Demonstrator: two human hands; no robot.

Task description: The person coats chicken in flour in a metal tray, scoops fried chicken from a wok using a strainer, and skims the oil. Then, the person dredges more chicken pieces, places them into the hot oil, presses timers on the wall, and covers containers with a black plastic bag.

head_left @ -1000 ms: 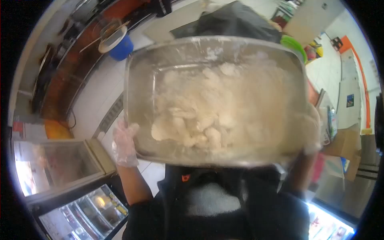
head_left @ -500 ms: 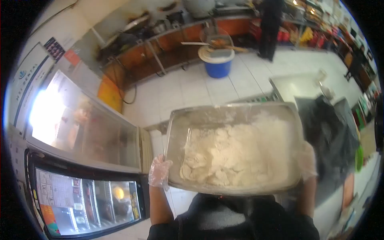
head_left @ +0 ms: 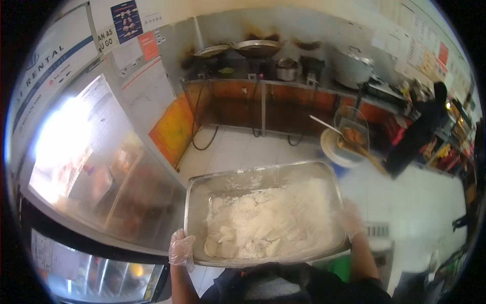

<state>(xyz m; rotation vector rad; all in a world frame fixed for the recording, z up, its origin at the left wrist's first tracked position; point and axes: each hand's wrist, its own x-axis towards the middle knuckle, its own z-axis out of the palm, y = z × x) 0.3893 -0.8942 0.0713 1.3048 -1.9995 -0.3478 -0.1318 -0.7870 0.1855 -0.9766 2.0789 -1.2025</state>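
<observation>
A rectangular metal tray (head_left: pixel 188 213) is held up level in front of my body. Floury, lumpy pieces coated in white flour (head_left: pixel 263 220) fill much of it, with looser powder toward the right end. My left hand (head_left: pixel 181 248), in a clear plastic glove, grips the tray's near left corner. At the right side my right hand (head_left: pixel 352 220), also gloved and slightly blurred, holds the tray's edge. The fingers beneath the rim are partly hidden on both sides.
A lit glass-door fridge (head_left: pixel 116 177) stands close on my left. Ahead runs a cooking counter with woks (head_left: pixel 257 49) and a large pot (head_left: pixel 353 68). A tub (head_left: pixel 331 147) with a strainer basket (head_left: pixel 353 133) stands on the floor, near a person in dark clothes (head_left: pixel 420 126).
My view has turned to the right and risen toward the stove counter. The tray is still in both hands, and the tub and counter look closer. The table at right has left view.
</observation>
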